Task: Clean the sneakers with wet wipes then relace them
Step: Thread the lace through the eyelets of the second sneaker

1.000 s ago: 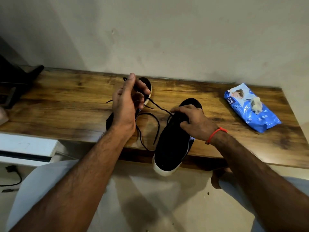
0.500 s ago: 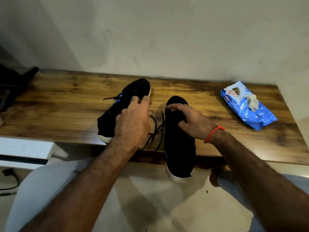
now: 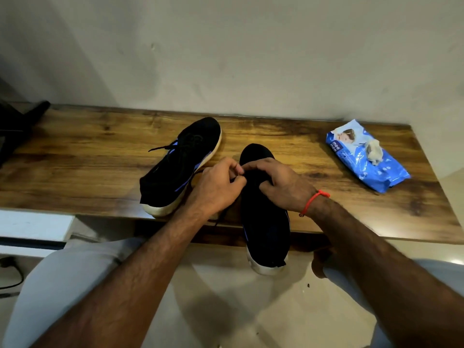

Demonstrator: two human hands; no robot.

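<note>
I am working on the right sneaker (image 3: 266,222), a black one with a white sole that is lying lengthwise at the near edge of the wooden table (image 3: 75,172), its toe pointing to twelve o'clock and its heel hanging out past the edge toward me. My left hand (image 3: 216,187) and my right hand (image 3: 278,184) are meeting over its upper front part, knuckles nearly touching. My left grip is pinching a black lace (image 3: 223,217) between thumb and fingertips, and a loose length of it is trailing down to six o'clock beside the shoe. My right grip is curling down onto the sneaker's top, fingers pressing at the lace area; I cannot tell whether those fingers are pinching the lace too. An orange thread band (image 3: 312,200) is sitting on my right wrist.

The left sneaker (image 3: 180,167) is lying at ten o'clock from my hands, angled so its toe is pointing to one o'clock, already carrying laces with one black end sticking out to nine o'clock. It is sitting just beside my left hand.

The blue wet wipes pack (image 3: 366,156) is resting well apart at two o'clock, with a crumpled used wipe (image 3: 374,153) lying on top of it.
</note>
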